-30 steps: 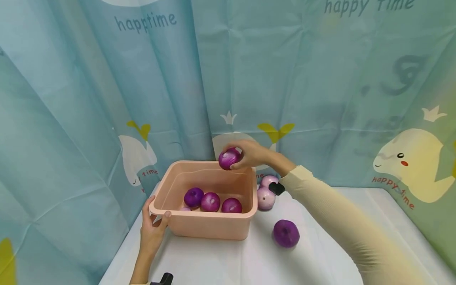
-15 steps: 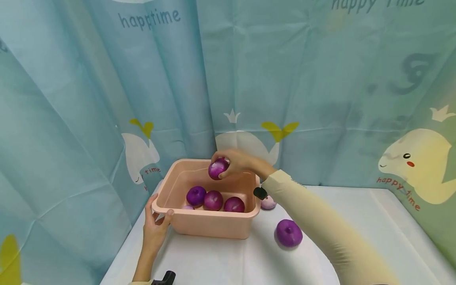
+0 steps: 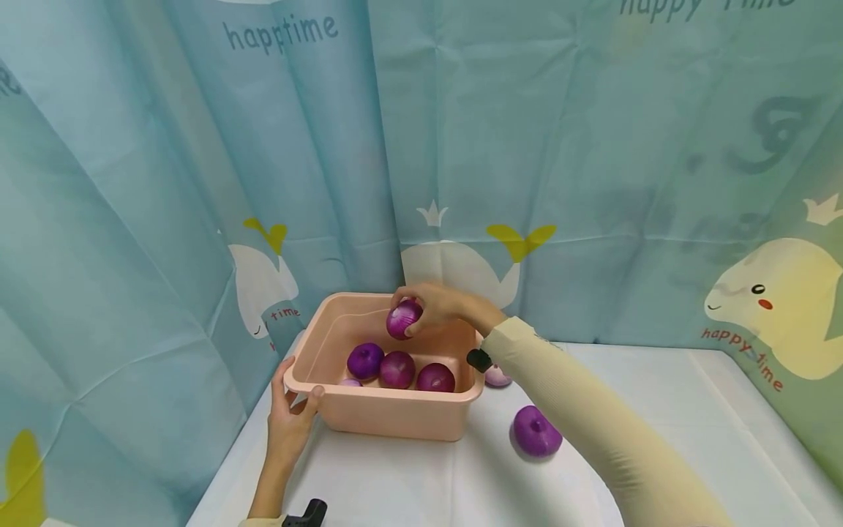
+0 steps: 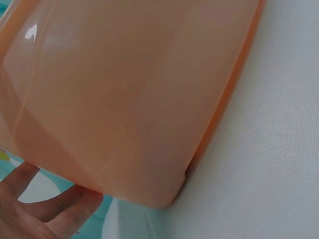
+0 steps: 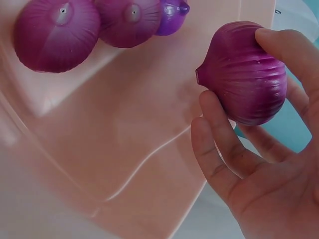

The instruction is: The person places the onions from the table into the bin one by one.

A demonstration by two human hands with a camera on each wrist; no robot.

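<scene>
gripping a purple onion (image 3: 403,319), right hand (image 3: 440,306) fingers curl; left hand (image 3: 290,424) clasps tub (image 3: 388,421); curtain (image 3: 593,146) reads "happtime".

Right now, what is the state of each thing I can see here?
Held onion: gripped by right hand, above the tub.
Pink tub: upright on the table, left hand holds its corner.
Onions in tub: resting on its bottom.
Loose onion: lying on white table.
</scene>
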